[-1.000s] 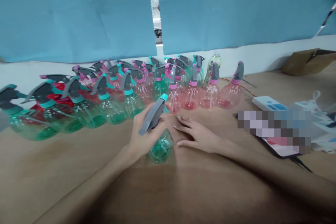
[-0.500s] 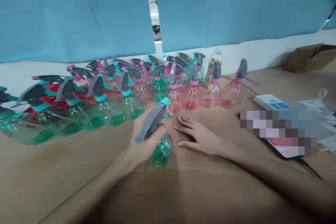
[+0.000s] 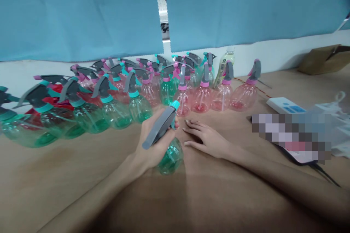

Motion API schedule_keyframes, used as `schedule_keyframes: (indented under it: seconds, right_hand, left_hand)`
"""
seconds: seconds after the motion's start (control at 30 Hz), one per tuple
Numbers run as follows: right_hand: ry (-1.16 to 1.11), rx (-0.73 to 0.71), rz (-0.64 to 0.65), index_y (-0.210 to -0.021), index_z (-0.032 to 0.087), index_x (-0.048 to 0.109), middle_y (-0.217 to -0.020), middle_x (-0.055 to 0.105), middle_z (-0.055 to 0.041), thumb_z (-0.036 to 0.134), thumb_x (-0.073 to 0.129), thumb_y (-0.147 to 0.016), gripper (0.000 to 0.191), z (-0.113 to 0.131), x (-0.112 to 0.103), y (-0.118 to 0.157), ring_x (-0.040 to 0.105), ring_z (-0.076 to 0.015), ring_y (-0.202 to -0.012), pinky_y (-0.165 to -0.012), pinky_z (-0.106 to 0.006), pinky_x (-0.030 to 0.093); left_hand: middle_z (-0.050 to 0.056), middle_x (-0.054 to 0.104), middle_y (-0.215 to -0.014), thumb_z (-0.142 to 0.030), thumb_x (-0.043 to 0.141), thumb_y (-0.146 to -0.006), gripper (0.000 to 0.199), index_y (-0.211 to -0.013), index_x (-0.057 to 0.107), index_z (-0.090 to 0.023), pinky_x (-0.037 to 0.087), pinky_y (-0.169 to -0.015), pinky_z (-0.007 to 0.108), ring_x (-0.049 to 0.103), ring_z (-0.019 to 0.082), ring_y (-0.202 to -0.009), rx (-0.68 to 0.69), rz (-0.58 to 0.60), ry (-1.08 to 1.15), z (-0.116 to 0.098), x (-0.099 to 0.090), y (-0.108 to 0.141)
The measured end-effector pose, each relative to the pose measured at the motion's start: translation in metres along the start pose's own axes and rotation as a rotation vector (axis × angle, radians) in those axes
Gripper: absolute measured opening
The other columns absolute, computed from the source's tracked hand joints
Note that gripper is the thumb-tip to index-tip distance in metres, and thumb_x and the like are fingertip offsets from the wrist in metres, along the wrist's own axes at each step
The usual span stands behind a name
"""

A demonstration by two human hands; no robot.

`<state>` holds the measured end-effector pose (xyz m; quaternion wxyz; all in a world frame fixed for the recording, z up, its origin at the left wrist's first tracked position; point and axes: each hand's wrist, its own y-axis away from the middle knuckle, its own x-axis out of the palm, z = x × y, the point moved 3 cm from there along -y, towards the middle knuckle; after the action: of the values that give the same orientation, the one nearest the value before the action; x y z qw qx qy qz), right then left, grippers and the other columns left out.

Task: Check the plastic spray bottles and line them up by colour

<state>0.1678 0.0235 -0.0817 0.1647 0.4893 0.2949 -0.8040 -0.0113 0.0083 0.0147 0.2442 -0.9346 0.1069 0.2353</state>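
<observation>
Green spray bottle [image 3: 171,158] near many neighbours

In the head view, the left hand [image 3: 154,143] has its fingers wrapped around the bottle's neck, below the grey spray head [image 3: 160,125]. The bottle is in front of the person, over the desk [image 3: 68,193]; I cannot tell if its base touches the wood. The right hand [image 3: 209,140] lies just beside it, fingers open and a little spread, holding nothing that I can see.

Several things could go wrong, in my judgement. The round plastic may be smooth, so a weak grip at the neck could let it turn or slip, because the right hand gives no support. Too strong squeezing could press the trigger, and the nozzle [image 3: 175,105] faces away, towards the pink bottles [image 3: 182,103]. If the hand goes forward too far, it could knock these, or the green bottles [image 3: 117,116]; they stand so close that one falling could push others.
</observation>
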Motion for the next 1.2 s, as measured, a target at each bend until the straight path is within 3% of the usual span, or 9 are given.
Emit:
schedule_keyframes:
  seconds: [0.33, 0.47, 0.6, 0.9, 1.2]
  right_hand:
    - [0.011, -0.053, -0.047, -0.127, 0.012, 0.056, -0.133, 0.054, -0.0155, 0.053, 0.045, -0.090, 0.056, 0.003, 0.006, -0.012, 0.042, -0.0280, -0.130, -0.106, -0.048, 0.037]
    - [-0.005, -0.054, -0.056, -0.128, 0.014, 0.055, -0.134, 0.053, -0.0140, 0.052, 0.044, -0.090, 0.054, 0.002, 0.007, -0.010, 0.041, -0.0279, -0.131, -0.107, -0.048, 0.036]
    - [-0.037, -0.056, -0.068, -0.130, 0.018, 0.054, -0.135, 0.053, -0.0111, 0.048, 0.043, -0.092, 0.049, 0.002, 0.007, -0.010, 0.039, -0.0262, -0.132, -0.108, -0.048, 0.035]
    - [-0.051, -0.045, -0.066, -0.131, 0.020, 0.052, -0.135, 0.053, -0.0099, 0.046, 0.045, -0.092, 0.048, 0.002, 0.006, -0.010, 0.039, -0.0268, -0.132, -0.109, -0.049, 0.034]
    - [-0.020, -0.042, -0.056, -0.130, 0.017, 0.053, -0.135, 0.053, -0.0111, 0.046, 0.043, -0.093, 0.048, 0.003, 0.005, -0.010, 0.039, -0.0259, -0.132, -0.109, -0.048, 0.033]
  left_hand:
    - [-0.001, 0.063, -0.083, -0.018, 0.052, -0.078, 0.029, -0.106, 0.057, -0.023, 0.049, -0.068, 0.029, 0.059, 0.016, -0.072, -0.040, -0.003, 0.009, -0.001, 0.000, 0.003]
    - [-0.001, 0.064, -0.081, -0.015, 0.051, -0.076, 0.030, -0.105, 0.057, -0.022, 0.047, -0.063, 0.028, 0.059, 0.016, -0.068, -0.057, 0.001, 0.020, -0.003, 0.000, 0.003]
    - [0.001, 0.065, -0.091, -0.012, 0.050, -0.075, 0.033, -0.106, 0.057, -0.021, 0.048, -0.070, 0.029, 0.059, 0.016, -0.073, -0.024, 0.010, 0.035, -0.004, 0.001, 0.002]
    - [0.000, 0.063, -0.089, -0.010, 0.051, -0.075, 0.033, -0.105, 0.056, -0.021, 0.046, -0.071, 0.028, 0.059, 0.015, -0.078, 0.006, -0.011, 0.054, -0.005, 0.002, 0.002]
    - [-0.001, 0.062, -0.090, -0.009, 0.052, -0.076, 0.033, -0.106, 0.055, -0.021, 0.047, -0.073, 0.027, 0.058, 0.014, -0.076, 0.015, -0.016, 0.063, -0.003, 0.004, 0.002]
